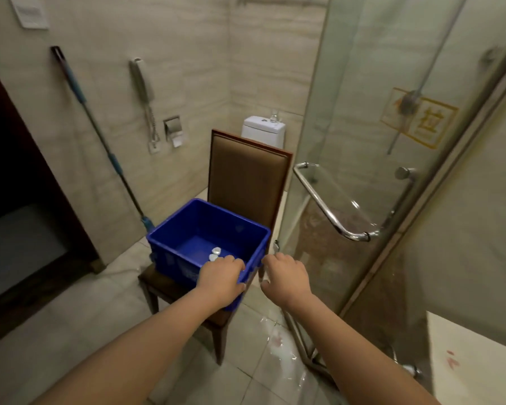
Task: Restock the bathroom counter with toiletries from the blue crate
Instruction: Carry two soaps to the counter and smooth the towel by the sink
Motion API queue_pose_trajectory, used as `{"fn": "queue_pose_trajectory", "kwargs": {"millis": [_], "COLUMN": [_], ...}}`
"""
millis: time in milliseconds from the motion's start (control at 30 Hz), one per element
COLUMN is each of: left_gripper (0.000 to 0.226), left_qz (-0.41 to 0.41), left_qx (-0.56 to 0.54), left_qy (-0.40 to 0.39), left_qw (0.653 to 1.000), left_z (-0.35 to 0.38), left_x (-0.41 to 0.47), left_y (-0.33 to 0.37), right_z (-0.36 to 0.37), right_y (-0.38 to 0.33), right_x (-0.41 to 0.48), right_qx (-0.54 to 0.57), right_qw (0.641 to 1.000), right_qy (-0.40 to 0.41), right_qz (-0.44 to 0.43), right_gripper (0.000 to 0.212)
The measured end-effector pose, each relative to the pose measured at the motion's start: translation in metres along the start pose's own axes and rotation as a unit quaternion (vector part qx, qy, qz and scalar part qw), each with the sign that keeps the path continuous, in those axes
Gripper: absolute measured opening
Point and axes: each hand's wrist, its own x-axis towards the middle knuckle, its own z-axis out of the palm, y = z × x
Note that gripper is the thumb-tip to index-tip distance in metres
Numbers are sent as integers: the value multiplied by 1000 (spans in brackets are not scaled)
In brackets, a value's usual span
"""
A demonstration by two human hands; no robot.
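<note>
Chair seat (156,281) bears blue crate (187,229); left hand (221,277) grips rim, right hand (287,276) hovers empty.

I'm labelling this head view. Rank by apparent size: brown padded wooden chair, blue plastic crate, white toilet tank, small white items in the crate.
1. brown padded wooden chair
2. blue plastic crate
3. white toilet tank, farther back, so its real size is unsure
4. small white items in the crate

I record a brown chair (247,182) standing in front of a white toilet (263,131). A blue-handled mop (100,135) leans on the left wall, near a wall phone (140,80) and a paper holder (173,128). The glass shower door (362,112) carries a chrome handle (327,211) and a yellow sticker (421,121).
</note>
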Motion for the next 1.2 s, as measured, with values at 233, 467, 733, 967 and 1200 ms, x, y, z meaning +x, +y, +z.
{"fn": "queue_pose_trajectory", "kwargs": {"millis": [233,467,733,967,1200], "left_gripper": [46,47,46,46,44], "left_qz": [3,8,22,22,9], "left_qx": [10,17,-7,-25,-46], "left_qy": [-7,-13,-12,-34,-76], "left_qw": [1000,1000,1000,999,996], "left_z": [-11,-21,-20,-3,19], "left_x": [41,85,116,147,199], "left_y": [-93,-181,-239,-260,-284], "right_z": [22,48,63,78,108], "right_y": [-60,-117,-150,-149,-133], "right_x": [78,151,198,230,283], "right_qx": [-4,11,8,3,12], "right_qw": [1000,1000,999,998,996], "right_qy": [-7,2,3,-26,-66], "right_qz": [-7,17,36,51,60], "right_gripper": [42,43,42,44,43]}}
